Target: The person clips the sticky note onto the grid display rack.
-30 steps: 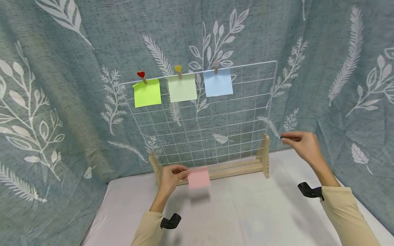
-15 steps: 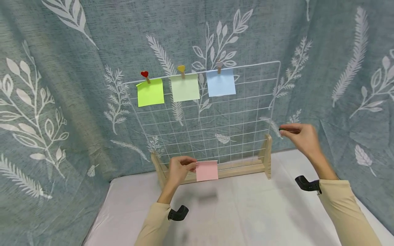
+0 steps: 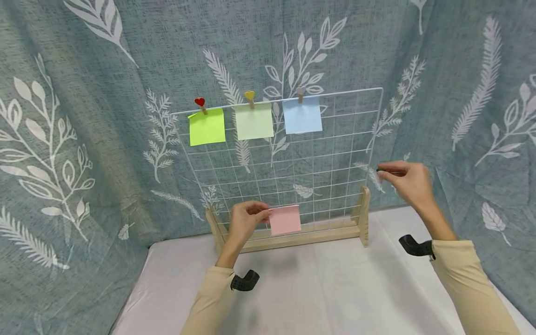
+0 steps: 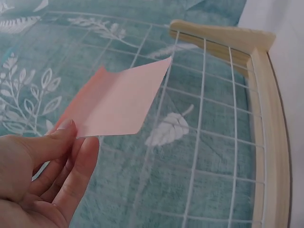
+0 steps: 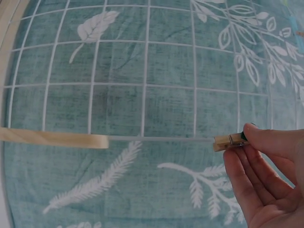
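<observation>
My left hand [image 3: 244,222] pinches a pink sticky note [image 3: 285,220] by its left edge, in front of the lower part of a white wire grid [image 3: 335,153]. In the left wrist view the pink note bends slightly along one side. Off the grid's right side, my right hand [image 3: 412,182] pinches a small wooden clothespin [image 5: 228,142] between thumb and fingers; a dark green bit shows under the thumb. Along the grid's top wire hang a lime green note [image 3: 207,127], a pale green note [image 3: 254,122] and a blue note [image 3: 303,116], each under a heart-topped clothespin.
A wooden stand [image 3: 301,237] holds the grid upright on a white-covered table [image 3: 335,288]. Behind it hangs a grey-green curtain [image 3: 109,186] with white leaf prints. Each wrist wears a black camera [image 3: 245,281].
My left hand has lifted the pink note up and to the right, closer in front of the grid. My right hand has risen a little with the clothespin.
</observation>
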Action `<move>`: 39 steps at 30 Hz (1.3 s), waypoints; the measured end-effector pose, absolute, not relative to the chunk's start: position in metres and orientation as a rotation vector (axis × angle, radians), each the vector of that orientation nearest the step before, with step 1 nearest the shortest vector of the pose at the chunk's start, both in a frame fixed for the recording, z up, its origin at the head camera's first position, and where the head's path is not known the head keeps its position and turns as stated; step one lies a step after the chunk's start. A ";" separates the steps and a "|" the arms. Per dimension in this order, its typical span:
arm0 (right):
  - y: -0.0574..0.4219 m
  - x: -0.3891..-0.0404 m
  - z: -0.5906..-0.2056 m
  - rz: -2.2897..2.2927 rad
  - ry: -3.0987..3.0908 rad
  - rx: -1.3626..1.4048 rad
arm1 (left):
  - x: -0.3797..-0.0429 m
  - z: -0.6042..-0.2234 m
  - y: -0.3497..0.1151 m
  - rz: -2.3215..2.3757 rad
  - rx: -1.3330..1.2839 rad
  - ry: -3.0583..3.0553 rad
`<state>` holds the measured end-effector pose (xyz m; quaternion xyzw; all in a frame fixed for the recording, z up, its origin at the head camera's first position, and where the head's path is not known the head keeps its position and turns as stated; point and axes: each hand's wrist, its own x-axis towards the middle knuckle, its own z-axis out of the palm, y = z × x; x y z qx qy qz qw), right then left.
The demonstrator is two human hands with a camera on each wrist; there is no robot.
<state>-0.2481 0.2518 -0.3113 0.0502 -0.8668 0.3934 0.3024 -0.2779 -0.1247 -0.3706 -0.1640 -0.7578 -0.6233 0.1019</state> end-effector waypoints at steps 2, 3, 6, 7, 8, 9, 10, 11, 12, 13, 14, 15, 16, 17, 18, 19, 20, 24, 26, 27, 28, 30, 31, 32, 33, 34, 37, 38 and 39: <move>0.251 -0.248 -0.309 1.041 -2.293 0.144 | -0.276 -0.365 -0.121 -1.834 -0.500 -2.240; 0.251 -0.248 -0.308 1.043 -2.286 0.152 | -0.275 -0.361 -0.119 -1.834 -0.514 -2.237; 0.249 -0.249 -0.305 1.046 -2.264 0.172 | -0.267 -0.346 -0.110 -1.820 -0.571 -2.215; 0.249 -0.249 -0.304 1.045 -2.259 0.175 | -0.264 -0.341 -0.108 -1.816 -0.594 -2.207; 0.248 -0.249 -0.303 1.045 -2.258 0.177 | -0.260 -0.337 -0.105 -1.804 -0.606 -2.203; 0.247 -0.249 -0.303 1.048 -2.260 0.180 | -0.257 -0.333 -0.102 -1.790 -0.611 -2.200; 0.246 -0.250 -0.303 1.046 -2.262 0.181 | -0.254 -0.330 -0.100 -1.781 -0.615 -2.201; 0.245 -0.250 -0.302 1.046 -2.263 0.185 | -0.254 -0.328 -0.098 -1.775 -0.615 -2.204; 0.244 -0.250 -0.302 1.045 -2.264 0.186 | -0.253 -0.328 -0.096 -1.768 -0.612 -2.208; 0.243 -0.250 -0.301 1.044 -2.266 0.187 | -0.253 -0.328 -0.094 -1.762 -0.613 -2.209; 0.243 -0.250 -0.300 1.046 -2.266 0.191 | -0.253 -0.327 -0.092 -1.753 -0.616 -2.206; 0.242 -0.250 -0.299 1.045 -2.261 0.197 | -0.255 -0.329 -0.090 -1.755 -0.623 -2.201; 0.242 -0.250 -0.297 1.035 -2.255 0.202 | -0.258 -0.330 -0.089 -1.759 -0.631 -2.193; 0.242 -0.250 -0.295 1.027 -2.250 0.208 | -0.261 -0.332 -0.087 -1.742 -0.637 -2.187; 0.242 -0.251 -0.293 1.014 -2.248 0.215 | -0.263 -0.332 -0.086 -1.734 -0.644 -2.179; 0.242 -0.251 -0.290 0.997 -2.246 0.226 | -0.266 -0.333 -0.084 -1.725 -0.649 -2.170; 0.242 -0.251 -0.288 0.980 -2.245 0.236 | -0.268 -0.333 -0.083 -1.714 -0.654 -2.163; 0.241 -0.253 -0.277 0.942 -2.234 0.269 | -0.271 -0.325 -0.078 -1.681 -0.667 -2.126; 0.240 -0.254 -0.272 0.949 -2.222 0.280 | -0.271 -0.319 -0.075 -1.664 -0.687 -2.102; 0.240 -0.255 -0.270 0.953 -2.216 0.283 | -0.271 -0.317 -0.074 -1.663 -0.692 -2.089; 0.239 -0.255 -0.268 0.954 -2.210 0.288 | -0.271 -0.314 -0.072 -1.664 -0.705 -2.075; 0.239 -0.256 -0.265 0.952 -2.209 0.286 | -0.272 -0.311 -0.069 -1.659 -0.706 -2.056; 0.238 -0.257 -0.264 0.945 -2.215 0.286 | -0.273 -0.310 -0.067 -1.658 -0.701 -2.050; 0.237 -0.257 -0.263 0.930 -2.226 0.284 | -0.273 -0.308 -0.065 -1.666 -0.697 -2.042; 0.236 -0.258 -0.262 0.917 -2.229 0.286 | -0.274 -0.307 -0.063 -1.677 -0.688 -2.038; 0.235 -0.259 -0.260 0.908 -2.232 0.289 | -0.273 -0.306 -0.061 -1.681 -0.686 -2.033; 0.232 -0.261 -0.256 0.909 -2.214 0.307 | -0.271 -0.300 -0.054 -1.701 -0.701 -2.010; 0.231 -0.261 -0.254 0.914 -2.200 0.312 | -0.270 -0.297 -0.051 -1.705 -0.716 -2.000; 0.229 -0.262 -0.252 0.930 -2.184 0.316 | -0.270 -0.294 -0.048 -1.696 -0.727 -1.996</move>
